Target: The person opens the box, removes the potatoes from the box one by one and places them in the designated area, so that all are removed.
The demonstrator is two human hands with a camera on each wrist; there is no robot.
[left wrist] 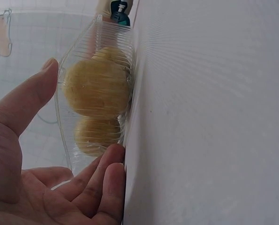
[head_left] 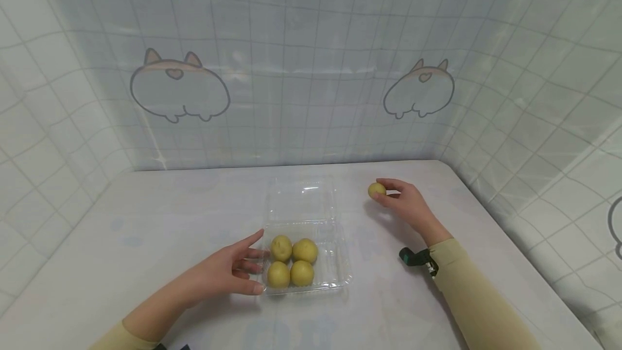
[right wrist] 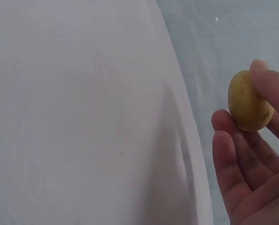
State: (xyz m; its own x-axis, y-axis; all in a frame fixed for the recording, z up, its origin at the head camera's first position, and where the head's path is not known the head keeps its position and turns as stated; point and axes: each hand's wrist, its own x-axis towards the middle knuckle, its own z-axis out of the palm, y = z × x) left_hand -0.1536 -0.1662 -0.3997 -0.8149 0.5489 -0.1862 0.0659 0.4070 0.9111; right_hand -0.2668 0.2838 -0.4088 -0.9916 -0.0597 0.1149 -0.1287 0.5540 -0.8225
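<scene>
A clear plastic clamshell box (head_left: 332,263) lies on the table with its lid (head_left: 301,201) folded back. Several round yellow fruits (head_left: 304,251) sit in its left part; their exact kind cannot be told. My left hand (head_left: 233,271) rests against the box's left side, fingers spread and fairly straight. In the left wrist view its thumb (left wrist: 41,91) is at the rim and other fingertips are low by the wall. Off to the right of the lid, my right hand (head_left: 405,204) pinches one more yellow fruit (right wrist: 248,101) between thumb and fingers, above the table.
A pale table (head_left: 184,199) carries the box. Behind it and at the sides hangs a white gridded curtain (head_left: 311,96) with cartoon animal drawings. A dark green-and-black device (head_left: 419,258) is strapped at the right wrist.
</scene>
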